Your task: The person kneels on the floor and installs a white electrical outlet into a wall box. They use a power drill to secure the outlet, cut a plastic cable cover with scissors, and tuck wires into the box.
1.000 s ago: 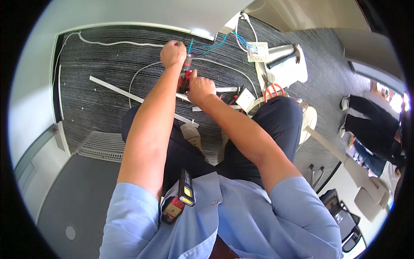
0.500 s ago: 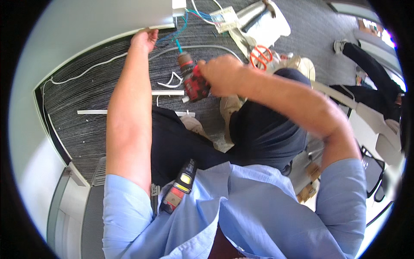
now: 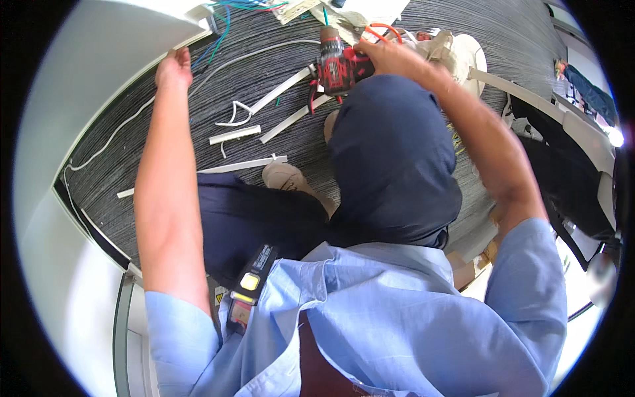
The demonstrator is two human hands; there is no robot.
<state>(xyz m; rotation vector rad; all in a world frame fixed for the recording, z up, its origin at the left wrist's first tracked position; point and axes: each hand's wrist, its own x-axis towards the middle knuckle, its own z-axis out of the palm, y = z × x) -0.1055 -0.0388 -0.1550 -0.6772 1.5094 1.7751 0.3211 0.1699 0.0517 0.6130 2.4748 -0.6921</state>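
At the far left of the frame stands a smooth, pale wall panel (image 3: 46, 172), glossy where light catches it, with a thin white cable (image 3: 109, 147) snaking along its foot. The left hand (image 3: 175, 68), upper left, meets the panel's lower edge; its fingers look loosely bent, and whether they grip anything I cannot tell. Just right of it hang slim blue wires (image 3: 226, 30). A smooth grey cable (image 3: 254, 51) arcs toward the upper centre over dark, ribbed carpet (image 3: 165, 135). Left of centre lie straight, flat-sided white strips (image 3: 284, 91), with a thin curled offcut (image 3: 233, 119) among them. Below, a black lamp (image 3: 251, 281) with a yellow-lit face sits against the soft blue cloth shirt (image 3: 390, 311). At upper centre is the drill (image 3: 338, 69), hard red-and-black casing, ridged round chuck, slender teal bit (image 3: 325, 16) pointing to the top edge. The right hand (image 3: 390, 58) has its fingers closed around the drill's handle, and behind them curve smooth orange loop handles (image 3: 385, 28).

Counting, again leftward to rightward: one white cable along the panel, four straight strips in view, one lamp, two pale shoes (image 3: 286, 177) partly showing, one drill with one bit
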